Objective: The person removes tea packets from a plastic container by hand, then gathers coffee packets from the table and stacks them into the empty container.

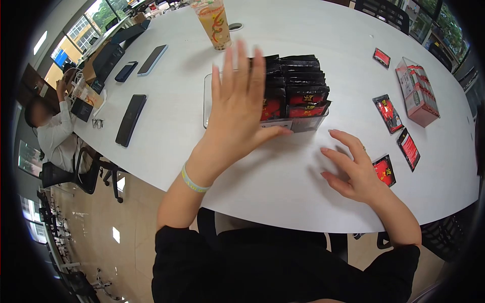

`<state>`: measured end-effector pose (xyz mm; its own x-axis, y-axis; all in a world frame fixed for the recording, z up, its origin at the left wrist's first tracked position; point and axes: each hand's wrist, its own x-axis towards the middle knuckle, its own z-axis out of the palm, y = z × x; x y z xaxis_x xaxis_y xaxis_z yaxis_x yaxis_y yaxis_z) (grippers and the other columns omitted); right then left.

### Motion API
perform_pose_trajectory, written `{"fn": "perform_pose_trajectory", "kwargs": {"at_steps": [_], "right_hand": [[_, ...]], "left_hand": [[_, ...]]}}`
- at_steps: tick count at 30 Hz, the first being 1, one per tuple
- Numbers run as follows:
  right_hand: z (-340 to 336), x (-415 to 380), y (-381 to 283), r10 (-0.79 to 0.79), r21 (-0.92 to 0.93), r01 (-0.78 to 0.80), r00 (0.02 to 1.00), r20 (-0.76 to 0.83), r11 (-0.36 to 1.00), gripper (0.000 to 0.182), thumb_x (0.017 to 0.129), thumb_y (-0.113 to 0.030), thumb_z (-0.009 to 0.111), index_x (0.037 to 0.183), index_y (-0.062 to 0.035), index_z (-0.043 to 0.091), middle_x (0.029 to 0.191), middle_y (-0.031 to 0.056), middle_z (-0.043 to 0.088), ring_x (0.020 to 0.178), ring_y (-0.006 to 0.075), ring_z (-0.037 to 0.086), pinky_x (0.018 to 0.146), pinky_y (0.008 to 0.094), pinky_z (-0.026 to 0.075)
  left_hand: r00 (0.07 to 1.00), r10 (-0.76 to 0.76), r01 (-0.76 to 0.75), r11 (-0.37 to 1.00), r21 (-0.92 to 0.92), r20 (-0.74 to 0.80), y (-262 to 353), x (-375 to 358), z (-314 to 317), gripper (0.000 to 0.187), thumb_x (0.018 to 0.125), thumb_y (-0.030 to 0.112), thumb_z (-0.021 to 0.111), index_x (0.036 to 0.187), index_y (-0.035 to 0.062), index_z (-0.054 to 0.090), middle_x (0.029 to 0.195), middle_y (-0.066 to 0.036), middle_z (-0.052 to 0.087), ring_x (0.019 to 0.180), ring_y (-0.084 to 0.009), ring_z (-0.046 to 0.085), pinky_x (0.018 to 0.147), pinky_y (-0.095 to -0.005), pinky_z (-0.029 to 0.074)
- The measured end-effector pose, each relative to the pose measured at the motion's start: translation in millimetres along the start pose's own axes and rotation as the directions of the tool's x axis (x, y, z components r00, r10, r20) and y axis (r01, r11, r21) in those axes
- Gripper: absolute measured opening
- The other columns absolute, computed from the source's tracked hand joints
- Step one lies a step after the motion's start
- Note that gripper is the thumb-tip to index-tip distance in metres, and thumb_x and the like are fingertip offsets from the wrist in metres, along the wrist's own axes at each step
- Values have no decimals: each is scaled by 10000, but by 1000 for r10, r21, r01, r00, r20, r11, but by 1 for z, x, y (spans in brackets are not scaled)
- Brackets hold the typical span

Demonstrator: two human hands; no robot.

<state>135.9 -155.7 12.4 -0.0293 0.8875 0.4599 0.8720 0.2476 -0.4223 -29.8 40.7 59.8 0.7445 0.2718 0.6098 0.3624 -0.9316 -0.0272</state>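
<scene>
My left hand (237,103) is raised with its fingers spread, in front of the left part of a clear plastic box (307,124). Rows of black-and-red sachets (305,93) stand upright in that box; my hand hides some of them. My right hand (356,171) hovers over the table to the right of the box, fingers apart and slightly curled, holding nothing. Just beside it lies a black-and-red sachet (386,170), partly covered by the hand. Two more sachets, one upper (388,114) and one lower (408,149), lie flat farther right.
A second clear box (418,93) with red packets stands at the right, near a small red packet (382,57). A drink cup (213,25) stands behind the box. Phones (131,120) and glasses (97,123) lie left on the white table (172,151). A person (55,126) sits beyond.
</scene>
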Motion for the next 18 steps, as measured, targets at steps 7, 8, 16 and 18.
{"fn": "perform_pose_trajectory", "kwargs": {"at_steps": [7, 8, 16, 18], "right_hand": [[-1, -2, 1, 7, -6, -6, 999, 48, 1000, 452, 644, -81, 720, 1071, -52, 577, 1224, 195, 439, 1112, 343, 460, 879, 403, 414], [-1, -1, 2, 9, -5, -9, 999, 47, 1000, 452, 644, -81, 720, 1071, -52, 577, 1224, 195, 439, 1112, 343, 460, 879, 403, 414], [3, 1, 3, -12, -2, 12, 999, 40, 1000, 433, 646, -79, 723, 1053, -47, 579, 1177, 182, 477, 1074, 337, 488, 867, 393, 417], [4, 1, 2, -10, 2, 10, 999, 38, 1000, 431, 647, -80, 722, 1052, -46, 578, 1174, 182, 478, 1064, 335, 493, 860, 392, 420]], "left_hand": [[989, 58, -46, 995, -87, 134, -5, 5, 15, 971, 565, 480, 752, 1273, -58, 362, 1299, -247, 390, 1234, -369, 356, 1035, -473, 245], [989, 60, -48, 995, -88, 136, -3, 4, 12, 971, 565, 480, 752, 1273, -58, 362, 1299, -247, 390, 1234, -369, 356, 1035, -473, 245], [995, 57, -56, 998, -9, 80, -20, 20, 11, 933, 622, 506, 708, 1252, -91, 363, 1269, -301, 392, 1224, -386, 362, 1023, -460, 275], [983, 80, -84, 996, 12, 166, -24, 24, 9, 959, 624, 526, 696, 1246, -115, 348, 1266, -316, 383, 1225, -392, 359, 1023, -460, 274]]}}
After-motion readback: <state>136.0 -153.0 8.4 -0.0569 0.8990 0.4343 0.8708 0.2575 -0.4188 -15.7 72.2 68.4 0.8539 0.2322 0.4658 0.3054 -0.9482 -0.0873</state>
